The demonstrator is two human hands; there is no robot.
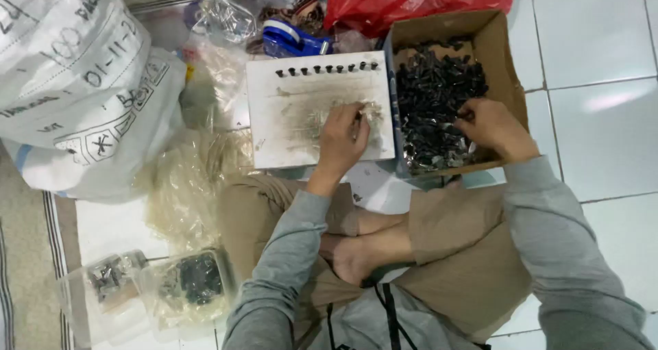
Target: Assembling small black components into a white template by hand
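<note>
A white board (301,127) lies on the floor in front of my crossed legs. Along its far edge stands a row of several small black pieces (326,68). My left hand (341,140) rests on the board near its right side, fingers curled around something small and dark that I cannot make out. To the right sits an open cardboard box (508,55) filled with many small black pieces (435,96). My right hand (495,127) reaches into the box, fingertips pinched among the pieces.
A large white sack (75,83) lies at the left. Clear plastic bags (181,192) are heaped beside the board, and small filled bags (185,281) lie near my left knee. A red plastic bag (411,1) and a blue tape dispenser (291,40) lie behind the board.
</note>
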